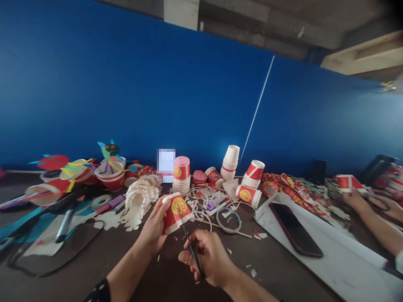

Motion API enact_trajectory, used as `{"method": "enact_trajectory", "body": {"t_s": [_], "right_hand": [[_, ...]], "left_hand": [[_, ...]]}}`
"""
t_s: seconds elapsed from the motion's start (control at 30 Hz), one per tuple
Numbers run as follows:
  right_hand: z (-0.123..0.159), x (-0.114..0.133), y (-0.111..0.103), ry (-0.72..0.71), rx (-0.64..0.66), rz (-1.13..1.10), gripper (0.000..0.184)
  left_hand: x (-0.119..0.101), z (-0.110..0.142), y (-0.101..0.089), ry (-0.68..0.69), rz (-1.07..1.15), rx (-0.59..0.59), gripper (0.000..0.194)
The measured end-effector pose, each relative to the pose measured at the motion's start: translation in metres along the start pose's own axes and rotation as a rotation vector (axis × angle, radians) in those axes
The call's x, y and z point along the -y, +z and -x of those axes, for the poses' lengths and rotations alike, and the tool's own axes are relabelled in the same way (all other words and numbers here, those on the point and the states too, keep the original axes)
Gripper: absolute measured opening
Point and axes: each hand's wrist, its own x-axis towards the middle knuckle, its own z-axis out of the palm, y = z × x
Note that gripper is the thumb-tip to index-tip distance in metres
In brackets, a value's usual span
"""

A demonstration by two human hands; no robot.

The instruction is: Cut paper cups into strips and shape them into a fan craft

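My left hand [155,224] grips a red paper cup [178,213] with a yellow emblem, tilted on its side above the table. My right hand [209,256] is wrapped round black-handled scissors [195,256], whose blades point up at the cup's lower rim. Whether the blades touch the paper I cannot tell. Small white paper scraps [253,273] lie on the dark table below and to the right. Behind the cup stands a stack of paper cups [181,176] with a pink top.
A black phone [296,230] rests on a white board [333,264] at right. Decorated cups [110,174], a marker [65,225] and cut white cups [138,199] crowd the left. White cups [231,161] and tubing rings [229,220] stand behind. Another person's hands [359,203] hold a cup far right.
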Motion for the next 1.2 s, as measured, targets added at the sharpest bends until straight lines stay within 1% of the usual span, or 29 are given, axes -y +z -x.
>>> {"method": "enact_trajectory", "body": {"t_s": [0.03,0.13,0.3,0.43,0.57,0.77,0.87,1.1,1.2], "right_hand": [[-0.001,-0.001,0.000,0.000,0.000,-0.006,0.042],[-0.003,-0.005,-0.001,-0.007,-0.015,-0.038,0.043],[-0.004,-0.004,-0.001,-0.002,-0.014,-0.061,0.042],[-0.002,0.000,-0.002,-0.003,-0.008,-0.036,0.040],[0.000,0.004,-0.001,-0.009,-0.033,-0.001,0.038],[0.000,0.004,-0.001,-0.017,-0.034,-0.010,0.039],[0.001,0.005,-0.001,-0.014,-0.028,-0.019,0.040],[0.002,0.004,-0.001,-0.025,-0.022,0.001,0.042],[0.003,0.004,-0.001,-0.034,-0.024,0.014,0.042]], "left_hand": [[0.000,0.000,-0.001,-0.002,-0.007,0.022,0.035],[0.001,0.000,-0.002,-0.005,-0.007,0.027,0.038],[0.002,0.001,0.001,0.005,-0.009,0.033,0.035],[0.003,0.003,0.003,0.015,-0.010,0.045,0.036],[0.003,0.003,0.004,0.010,-0.010,0.066,0.037],[0.004,0.003,0.006,0.010,0.066,0.038,0.038],[0.005,0.002,0.005,0.024,0.088,0.045,0.036],[0.007,0.002,0.003,0.037,0.033,0.083,0.033],[0.006,0.002,0.004,0.034,0.045,0.090,0.032]]}}
